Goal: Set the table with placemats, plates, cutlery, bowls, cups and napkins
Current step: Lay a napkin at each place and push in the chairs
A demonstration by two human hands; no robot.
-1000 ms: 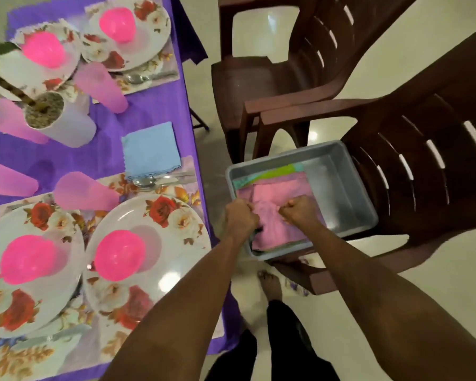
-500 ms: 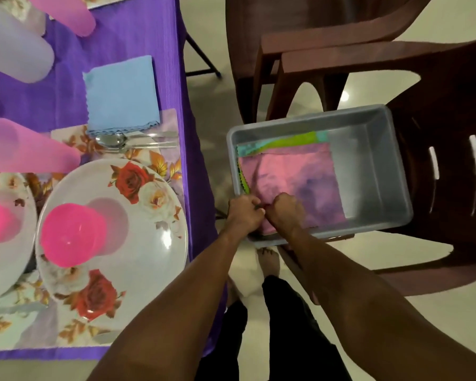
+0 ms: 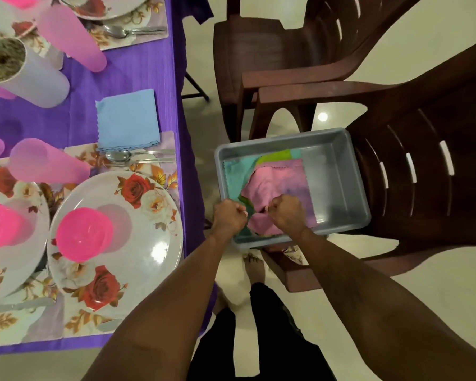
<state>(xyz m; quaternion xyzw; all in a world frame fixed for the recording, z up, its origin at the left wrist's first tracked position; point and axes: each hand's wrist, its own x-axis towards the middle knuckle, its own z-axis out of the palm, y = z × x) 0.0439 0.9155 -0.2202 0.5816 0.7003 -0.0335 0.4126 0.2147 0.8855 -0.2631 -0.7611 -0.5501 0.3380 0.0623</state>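
The table (image 3: 138, 78), in its purple cloth, lies to the left of both grips, and the brown chair (image 3: 423, 188) beyond and to their right carries the grey tub (image 3: 338, 171) they work in. On the table, the flowered plate (image 3: 138, 215) nearest the left grip has a blue napkin (image 3: 127, 119) laid beyond it. In the tub the pink napkin (image 3: 280, 185) lies uppermost, directly under the right grip (image 3: 285, 214), which is clenched on its near edge. The left grip (image 3: 228, 218), just beside it, is curled and seems to pinch the teal napkin (image 3: 232, 177) beneath. The step looks like peeling off one napkin: hold the lower cloths down, lift only the pink layer, and check that nothing clings before carrying it leftward.
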